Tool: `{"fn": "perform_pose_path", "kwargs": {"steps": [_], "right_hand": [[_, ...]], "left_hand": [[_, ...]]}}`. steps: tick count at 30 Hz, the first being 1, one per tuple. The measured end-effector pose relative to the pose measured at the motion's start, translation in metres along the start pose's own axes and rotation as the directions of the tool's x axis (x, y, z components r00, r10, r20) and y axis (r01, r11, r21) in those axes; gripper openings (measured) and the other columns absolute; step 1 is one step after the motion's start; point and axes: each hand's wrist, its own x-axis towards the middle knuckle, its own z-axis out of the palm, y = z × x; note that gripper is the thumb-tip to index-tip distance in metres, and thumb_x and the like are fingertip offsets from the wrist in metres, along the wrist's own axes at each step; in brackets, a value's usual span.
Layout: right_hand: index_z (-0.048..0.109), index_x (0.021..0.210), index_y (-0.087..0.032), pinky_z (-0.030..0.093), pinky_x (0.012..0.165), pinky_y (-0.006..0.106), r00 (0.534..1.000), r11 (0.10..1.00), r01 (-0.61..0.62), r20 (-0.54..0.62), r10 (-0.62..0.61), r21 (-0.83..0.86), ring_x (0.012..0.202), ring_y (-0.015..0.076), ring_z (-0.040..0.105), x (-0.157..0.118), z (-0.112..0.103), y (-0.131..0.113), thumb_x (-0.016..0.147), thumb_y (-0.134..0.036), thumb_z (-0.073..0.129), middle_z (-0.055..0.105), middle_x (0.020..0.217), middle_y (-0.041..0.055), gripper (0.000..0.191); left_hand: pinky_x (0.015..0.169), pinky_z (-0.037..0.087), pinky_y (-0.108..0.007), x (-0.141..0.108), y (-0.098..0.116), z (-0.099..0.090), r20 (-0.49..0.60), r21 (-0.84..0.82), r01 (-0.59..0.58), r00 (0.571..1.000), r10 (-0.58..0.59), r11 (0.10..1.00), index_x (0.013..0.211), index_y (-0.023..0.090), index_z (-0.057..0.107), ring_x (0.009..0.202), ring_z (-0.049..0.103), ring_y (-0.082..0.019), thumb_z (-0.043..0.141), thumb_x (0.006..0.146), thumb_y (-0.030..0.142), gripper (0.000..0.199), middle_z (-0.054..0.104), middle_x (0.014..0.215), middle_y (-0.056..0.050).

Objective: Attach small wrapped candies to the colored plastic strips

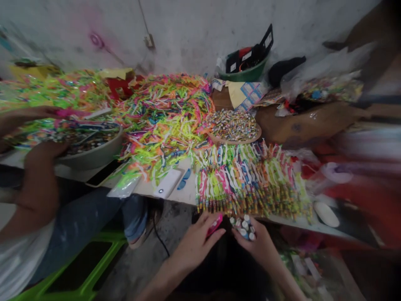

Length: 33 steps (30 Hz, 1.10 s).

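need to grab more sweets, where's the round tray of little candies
In the head view, the round tray of little candies sits centre-right on the table, between the neon strip pile and the green basin.

the heap of neon strips looks like thin glossy plastic, bright and slick. the bowl at the left has a dull grey metal look, smooth on its wall. the round tray under the small rolls seems to be wood with a matt rim. the small tubes in the right hand have smooth white plastic caps. the pink piece at the left hand shines like plastic. the basin by the rough, matt wall is green plastic. the stool is glossy green plastic
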Motion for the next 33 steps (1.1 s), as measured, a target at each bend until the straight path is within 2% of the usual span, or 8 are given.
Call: {"fn": "perform_pose_path", "kwargs": {"steps": [3, 5, 7, 12, 17, 25, 30, 33], "right_hand": [[0.057, 0.090, -0.017, 0.047, 0.072, 0.023, 0.986, 0.978, 0.163, -0.005, -0.165, -0.126, 0.077, 0.0136, 0.059, 0.003, -0.014, -0.010, 0.075, -0.022, 0.057, 0.062, 0.083, 0.0039, 0.015], [0.058, 0.091, -0.018, 0.047, 0.072, 0.022, 0.972, 0.954, 0.231, -0.004, -0.236, -0.190, 0.079, 0.0135, 0.059, 0.003, -0.021, -0.015, 0.075, -0.019, 0.057, 0.061, 0.085, 0.0038, 0.016], [0.058, 0.094, -0.019, 0.048, 0.071, 0.020, 0.965, 0.938, 0.255, -0.003, -0.263, -0.235, 0.079, 0.0133, 0.060, 0.001, -0.028, -0.021, 0.073, -0.018, 0.058, 0.063, 0.087, 0.0033, 0.021], [0.059, 0.099, -0.022, 0.050, 0.072, 0.021, 0.945, 0.894, 0.295, -0.035, -0.325, -0.337, 0.079, 0.0147, 0.064, -0.005, -0.038, -0.039, 0.070, -0.011, 0.053, 0.067, 0.090, 0.0032, 0.032], [0.057, 0.102, -0.022, 0.050, 0.074, 0.023, 0.928, 0.838, 0.329, -0.014, -0.372, -0.436, 0.082, 0.0159, 0.066, -0.010, -0.039, -0.045, 0.067, -0.006, 0.046, 0.069, 0.092, 0.0039, 0.041], [0.056, 0.102, -0.020, 0.052, 0.074, 0.025, 0.885, 0.720, 0.409, 0.050, -0.463, -0.561, 0.084, 0.0168, 0.066, -0.011, -0.042, -0.044, 0.049, 0.001, 0.034, 0.069, 0.094, 0.0050, 0.061], [0.055, 0.100, -0.020, 0.052, 0.073, 0.026, 0.924, 0.768, 0.347, 0.056, -0.378, -0.538, 0.080, 0.0168, 0.066, -0.010, -0.042, -0.040, 0.051, 0.000, 0.036, 0.070, 0.089, 0.0037, 0.056], [0.055, 0.094, -0.023, 0.051, 0.071, 0.024, 0.957, 0.813, 0.287, 0.112, -0.269, -0.506, 0.077, 0.0160, 0.066, -0.011, -0.038, -0.036, 0.055, 0.000, 0.037, 0.069, 0.083, 0.0011, 0.048]], "left_hand": [[0.076, 0.050, -0.026, 0.007, 0.008, -0.009, 0.006, 0.317, -0.168, 0.985, 0.175, 0.933, 0.119, 0.025, 0.051, 0.082, 0.061, -0.013, 0.033, 0.092, 0.036, 0.034, 0.057, 0.100, -0.004], [0.075, 0.050, -0.027, 0.012, 0.009, -0.013, -0.025, 0.478, -0.236, 0.959, 0.281, 0.846, 0.125, 0.024, 0.046, 0.080, 0.061, -0.014, 0.035, 0.092, 0.033, 0.036, 0.059, 0.095, -0.004], [0.080, 0.049, -0.030, 0.015, 0.009, -0.017, -0.017, 0.548, -0.288, 0.935, 0.355, 0.785, 0.130, 0.022, 0.038, 0.087, 0.060, -0.017, 0.036, 0.092, 0.029, 0.039, 0.060, 0.096, -0.005], [0.081, 0.047, -0.033, 0.019, 0.014, -0.025, 0.110, 0.587, -0.407, 0.897, 0.429, 0.700, 0.123, 0.022, 0.043, 0.090, 0.058, -0.018, 0.038, 0.090, 0.015, 0.035, 0.059, 0.099, -0.004], [0.067, 0.044, -0.026, 0.022, 0.024, -0.024, 0.091, 0.663, -0.401, 0.881, 0.464, 0.632, 0.115, 0.023, 0.050, 0.072, 0.057, -0.014, 0.038, 0.091, 0.030, 0.027, 0.056, 0.081, -0.001], [0.064, 0.041, -0.029, 0.024, 0.026, -0.023, 0.110, 0.717, -0.455, 0.822, 0.559, 0.528, 0.116, 0.021, 0.049, 0.076, 0.058, -0.016, 0.042, 0.091, 0.027, 0.027, 0.059, 0.084, -0.001], [0.064, 0.040, -0.029, 0.025, 0.020, -0.015, 0.064, 0.731, -0.466, 0.774, 0.629, 0.499, 0.119, 0.016, 0.048, 0.072, 0.056, -0.014, 0.047, 0.089, 0.023, 0.031, 0.059, 0.078, 0.000], [0.066, 0.040, -0.030, 0.024, 0.015, -0.013, 0.117, 0.724, -0.502, 0.766, 0.633, 0.474, 0.121, 0.015, 0.046, 0.073, 0.056, -0.015, 0.047, 0.089, 0.022, 0.033, 0.059, 0.079, 0.000]]}}
